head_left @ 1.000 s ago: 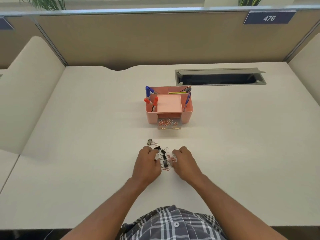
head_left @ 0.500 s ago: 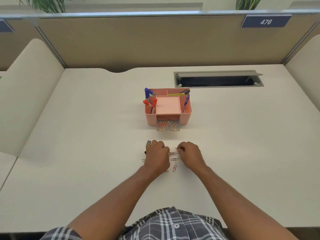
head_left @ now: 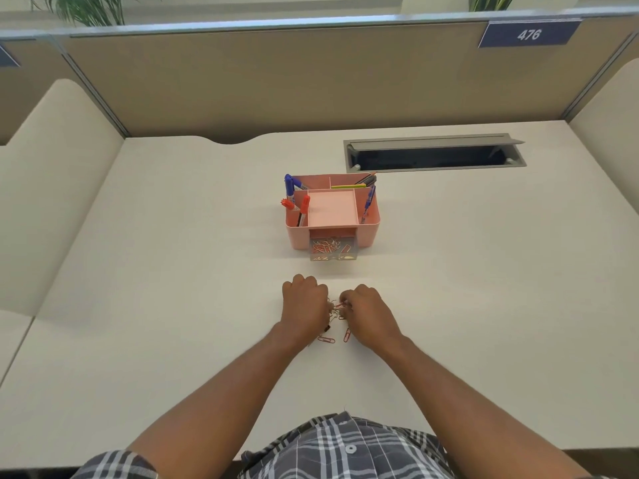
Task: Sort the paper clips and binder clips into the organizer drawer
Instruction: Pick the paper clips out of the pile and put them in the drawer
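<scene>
A pink desk organizer (head_left: 368,233) stands mid-desk, its clear drawer (head_left: 332,251) pulled out at the front with several paper clips inside. Just in front of it, my left hand (head_left: 304,305) and my right hand (head_left: 368,311) are curled close together over a small pile of paper clips (head_left: 336,307). Both hands pinch clips from the pile between them. Two loose paper clips (head_left: 337,337) lie just behind the hands, and a bit of a black binder clip (head_left: 326,328) shows under my left wrist. The other binder clips are hidden.
Pens and markers (head_left: 294,198) stand in the organizer's side compartments. A grey cable hatch (head_left: 434,153) is open in the desk behind it. Partition walls (head_left: 311,81) close off the back and both sides.
My left hand has swept over the black binder clips, hiding them, and both hands have drawn the clips into a tighter pile between them, slightly farther from me.
</scene>
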Motion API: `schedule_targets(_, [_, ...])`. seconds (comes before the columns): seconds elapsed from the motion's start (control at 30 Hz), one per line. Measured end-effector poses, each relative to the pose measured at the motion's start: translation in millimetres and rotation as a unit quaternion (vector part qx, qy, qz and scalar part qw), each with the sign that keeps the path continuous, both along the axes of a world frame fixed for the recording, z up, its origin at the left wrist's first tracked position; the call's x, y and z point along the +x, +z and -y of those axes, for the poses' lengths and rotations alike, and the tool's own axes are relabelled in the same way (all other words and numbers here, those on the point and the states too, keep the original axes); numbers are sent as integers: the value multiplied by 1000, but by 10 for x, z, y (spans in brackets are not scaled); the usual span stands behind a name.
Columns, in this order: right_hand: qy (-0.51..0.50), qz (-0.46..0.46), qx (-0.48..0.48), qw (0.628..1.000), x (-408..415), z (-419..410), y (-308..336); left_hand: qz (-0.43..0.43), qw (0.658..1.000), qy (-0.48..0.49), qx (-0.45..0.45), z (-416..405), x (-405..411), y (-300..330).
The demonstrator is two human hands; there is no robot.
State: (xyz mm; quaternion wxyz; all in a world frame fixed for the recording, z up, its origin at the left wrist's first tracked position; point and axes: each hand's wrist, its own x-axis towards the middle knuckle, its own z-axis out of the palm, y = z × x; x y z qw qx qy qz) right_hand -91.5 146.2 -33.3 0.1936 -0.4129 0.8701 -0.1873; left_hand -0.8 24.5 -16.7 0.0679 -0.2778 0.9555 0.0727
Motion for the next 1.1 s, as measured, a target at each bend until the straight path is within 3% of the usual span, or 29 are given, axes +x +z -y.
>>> schedule_targets(0.2, [8, -8, 4, 1000, -56, 20, 19, 15, 1000, -26, -6, -45, -76, 26])
schedule_targets(0.4, [-29, 57, -6, 998, -174, -20, 91, -4, 1000, -29, 9, -26, -52, 7])
schedule_targets(0.53, [-101, 133, -47, 985, -225, -55, 128, -57, 995, 19, 82, 25, -47, 40])
schedule_targets(0.67, [-119, 162, -59, 978, -248, -81, 194, -128, 969, 96, 188, 100, -11, 67])
schedule_targets(0.8, [-120, 160, -86, 976, -247, -41, 327, -205, 939, 139, 239, 152, 23, 166])
schedule_targets(0.97, [-124, 110, -187, 968, -325, 214, 716, -330, 916, 105, 204, 267, -106, 434])
schedule_targets(1.1, [-95, 30, -179, 979, -462, 514, 903, -335, 921, 84, 177, 400, -320, 580])
